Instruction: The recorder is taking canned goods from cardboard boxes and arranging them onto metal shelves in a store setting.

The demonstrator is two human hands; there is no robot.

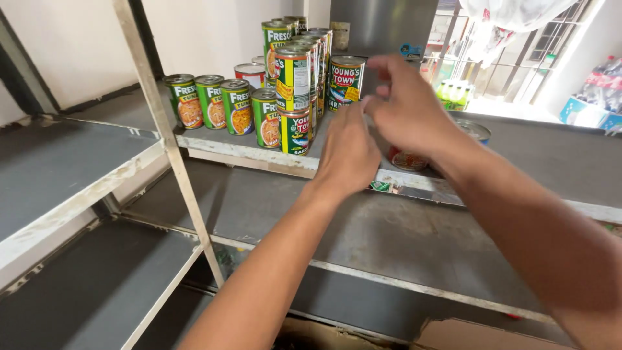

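Grey shelf [557, 155] with white edge, bearing green-labelled cans [241, 107], some stacked.

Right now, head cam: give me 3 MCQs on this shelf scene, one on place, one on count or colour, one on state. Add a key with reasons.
1. Where do the stacked cans stand?
A. On the grey shelf board
B. In the cardboard box
C. On the lowest shelf

2. What is the main label colour of the row of four cans at the left?
A. Blue
B. Green
C. Black

3. How is the left hand?
A. Resting flat on the lower shelf
B. Holding a bottle
C. Raised at the shelf edge beside the right hand

Key: 1 A, the cans sit on the grey board at hand height. 2 B, all four labels are mostly green. 3 C, both hands are up together in front of the cans; whether either has a grip on something is hidden.
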